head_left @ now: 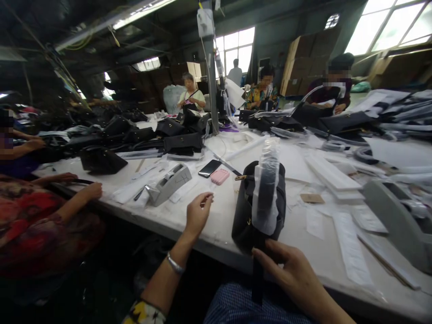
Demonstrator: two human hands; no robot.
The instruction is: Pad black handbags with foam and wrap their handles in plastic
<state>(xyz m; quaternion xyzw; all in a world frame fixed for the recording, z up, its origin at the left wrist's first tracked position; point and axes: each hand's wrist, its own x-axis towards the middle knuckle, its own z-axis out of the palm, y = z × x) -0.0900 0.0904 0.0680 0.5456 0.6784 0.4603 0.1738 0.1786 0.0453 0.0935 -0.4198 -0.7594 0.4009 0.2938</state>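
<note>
A small black handbag (246, 216) stands at the near edge of the white table (303, 252), with a clear plastic wrap (266, 189) over its handle. My right hand (290, 270) grips the bag's lower edge and a black strap (258, 281) that hangs down off the table. My left hand (198, 213) rests on the table to the bag's left, fingers curled in a pinch, and whether anything is in them I cannot make out. A silver bracelet sits on my left wrist.
A grey tape dispenser (168, 183), a black phone (209, 168) and a pink case (220, 176) lie beyond my left hand. Another dispenser (394, 216) stands at right. Several black bags cover the far table. A person in red (40, 225) sits at left; others work opposite.
</note>
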